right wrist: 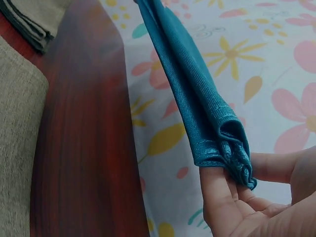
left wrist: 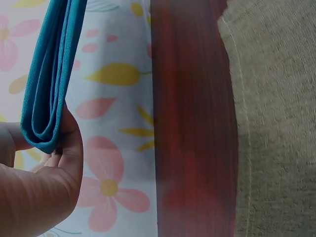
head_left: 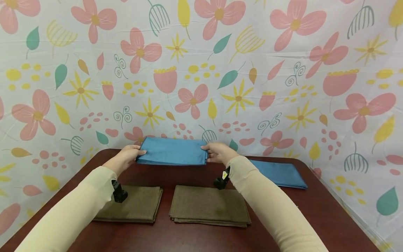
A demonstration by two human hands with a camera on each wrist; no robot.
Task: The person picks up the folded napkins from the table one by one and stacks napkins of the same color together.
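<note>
A folded blue cloth [head_left: 173, 151] hangs above the far part of the table, held level between both hands. My left hand [head_left: 128, 156] pinches its left end, thumb on the near face and fingers behind. At the other end my right hand [head_left: 218, 152] grips it the same way. In the left wrist view the folded layers of the blue cloth [left wrist: 49, 79] show edge-on between thumb and fingers of the left hand [left wrist: 44, 182]. The right wrist view has the cloth's loose layered end [right wrist: 212, 118] between the right hand's [right wrist: 252, 197] thumb and fingers.
Two folded brown cloths lie side by side nearer me, one at left [head_left: 135, 204] and one at centre [head_left: 209, 206]. Another folded blue cloth [head_left: 280, 173] lies at the right on the dark red table [head_left: 163, 238]. A flowered curtain [head_left: 195, 63] hangs behind the table.
</note>
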